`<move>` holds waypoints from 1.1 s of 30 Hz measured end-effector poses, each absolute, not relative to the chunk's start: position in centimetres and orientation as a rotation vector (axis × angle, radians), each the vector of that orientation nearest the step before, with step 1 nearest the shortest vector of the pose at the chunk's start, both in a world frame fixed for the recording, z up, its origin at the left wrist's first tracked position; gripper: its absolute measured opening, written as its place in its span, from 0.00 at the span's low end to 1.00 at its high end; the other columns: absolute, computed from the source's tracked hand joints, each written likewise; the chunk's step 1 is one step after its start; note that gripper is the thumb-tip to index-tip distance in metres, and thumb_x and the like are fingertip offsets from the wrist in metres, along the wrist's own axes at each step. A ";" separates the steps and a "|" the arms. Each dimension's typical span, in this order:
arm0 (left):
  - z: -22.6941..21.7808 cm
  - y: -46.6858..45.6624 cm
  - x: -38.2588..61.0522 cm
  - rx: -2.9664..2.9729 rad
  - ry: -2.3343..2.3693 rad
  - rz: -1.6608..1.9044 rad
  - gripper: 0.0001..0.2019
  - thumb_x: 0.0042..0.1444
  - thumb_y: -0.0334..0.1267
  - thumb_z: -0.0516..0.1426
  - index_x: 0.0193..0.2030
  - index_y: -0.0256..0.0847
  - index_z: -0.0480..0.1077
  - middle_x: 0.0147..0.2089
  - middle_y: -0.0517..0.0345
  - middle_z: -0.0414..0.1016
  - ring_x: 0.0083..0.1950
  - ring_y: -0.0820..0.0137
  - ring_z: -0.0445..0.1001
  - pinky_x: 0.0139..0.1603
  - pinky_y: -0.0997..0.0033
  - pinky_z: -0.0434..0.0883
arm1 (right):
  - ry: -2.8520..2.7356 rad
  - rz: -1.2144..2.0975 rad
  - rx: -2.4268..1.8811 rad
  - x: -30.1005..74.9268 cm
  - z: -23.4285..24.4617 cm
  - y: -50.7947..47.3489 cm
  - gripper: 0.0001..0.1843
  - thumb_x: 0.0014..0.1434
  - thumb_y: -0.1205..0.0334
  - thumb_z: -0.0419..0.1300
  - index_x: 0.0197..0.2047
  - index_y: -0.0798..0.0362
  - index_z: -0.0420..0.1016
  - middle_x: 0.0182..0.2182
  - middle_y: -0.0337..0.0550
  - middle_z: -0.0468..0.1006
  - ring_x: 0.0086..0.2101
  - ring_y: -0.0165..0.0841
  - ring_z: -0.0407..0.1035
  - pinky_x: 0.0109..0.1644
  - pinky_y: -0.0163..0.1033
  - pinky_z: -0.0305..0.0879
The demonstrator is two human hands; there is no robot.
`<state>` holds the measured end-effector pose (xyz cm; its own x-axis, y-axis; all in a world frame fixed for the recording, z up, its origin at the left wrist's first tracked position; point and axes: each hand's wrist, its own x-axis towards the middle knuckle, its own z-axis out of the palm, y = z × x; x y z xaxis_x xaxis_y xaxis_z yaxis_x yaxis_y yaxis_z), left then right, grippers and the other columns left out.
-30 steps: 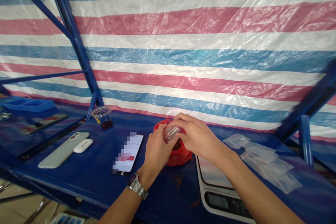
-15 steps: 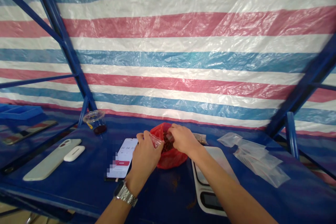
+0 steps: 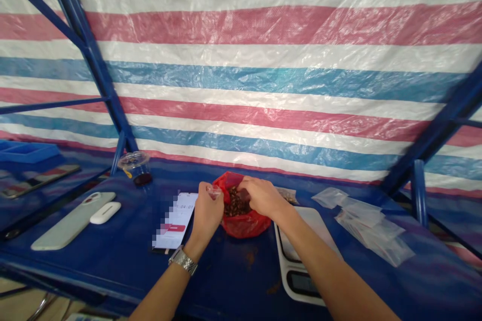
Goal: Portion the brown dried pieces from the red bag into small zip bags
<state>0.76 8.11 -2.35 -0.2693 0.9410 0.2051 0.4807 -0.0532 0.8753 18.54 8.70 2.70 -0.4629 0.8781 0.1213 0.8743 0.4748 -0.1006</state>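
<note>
On my remote feed, a red bag [image 3: 246, 226] of brown beans [image 3: 234, 207] sits on a blue table [image 3: 226, 281]. At its left, my left hand [image 3: 208, 210] pinches clear plastic [image 3: 214, 191]; my right hand [image 3: 259, 198] reaches inside, its grip hidden. Gentle, shallow movements should avoid spills.

Right hand [image 3: 262, 197] at red bag [image 3: 246, 226]

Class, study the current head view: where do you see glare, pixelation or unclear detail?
Head view: white glare streaks the striped sheet; head view: blocky pixelation covers the left edge of the lit phone; head view: the clear plastic at the left hand is too small to identify.
</note>
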 end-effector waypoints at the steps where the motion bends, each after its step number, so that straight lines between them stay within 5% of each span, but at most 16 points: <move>1: -2.6 8.3 0.8 1.479 1.745 1.315 0.07 0.59 0.36 0.55 0.41 0.44 0.60 0.29 0.64 0.69 0.30 0.68 0.72 0.34 0.70 0.65 | -2.566 0.064 -1.527 18.7 2.8 8.7 0.22 0.54 0.76 0.57 0.50 0.50 0.80 0.50 0.46 0.81 0.50 0.38 0.76 0.50 0.37 0.68; 6: -1.7 7.5 0.7 1.497 1.818 1.241 0.07 0.61 0.38 0.54 0.43 0.43 0.60 0.32 0.60 0.71 0.33 0.65 0.75 0.35 0.68 0.68 | -2.667 -0.025 -1.548 18.6 3.9 7.8 0.18 0.53 0.76 0.59 0.45 0.53 0.82 0.46 0.50 0.82 0.47 0.43 0.77 0.49 0.40 0.68; 12: 0.3 4.9 0.4 1.914 1.995 0.670 0.06 0.64 0.39 0.51 0.46 0.42 0.61 0.41 0.40 0.77 0.42 0.50 0.80 0.38 0.60 0.67 | -2.645 -0.087 -1.652 18.3 4.6 7.0 0.20 0.54 0.76 0.59 0.49 0.56 0.81 0.49 0.55 0.81 0.50 0.45 0.77 0.51 0.41 0.69; 21: -0.9 6.0 0.9 1.494 1.737 1.076 0.09 0.61 0.44 0.55 0.40 0.43 0.62 0.29 0.60 0.74 0.32 0.63 0.76 0.35 0.68 0.66 | -2.523 0.237 -1.600 19.5 3.8 7.6 0.23 0.50 0.73 0.60 0.49 0.48 0.83 0.48 0.46 0.85 0.49 0.42 0.78 0.49 0.39 0.69; 33: -1.4 6.2 1.1 1.332 1.617 1.228 0.11 0.59 0.46 0.56 0.39 0.40 0.66 0.29 0.63 0.73 0.32 0.67 0.73 0.33 0.69 0.66 | -2.390 0.430 -1.599 18.8 2.1 7.9 0.18 0.52 0.68 0.62 0.46 0.46 0.84 0.45 0.42 0.86 0.46 0.38 0.80 0.44 0.33 0.69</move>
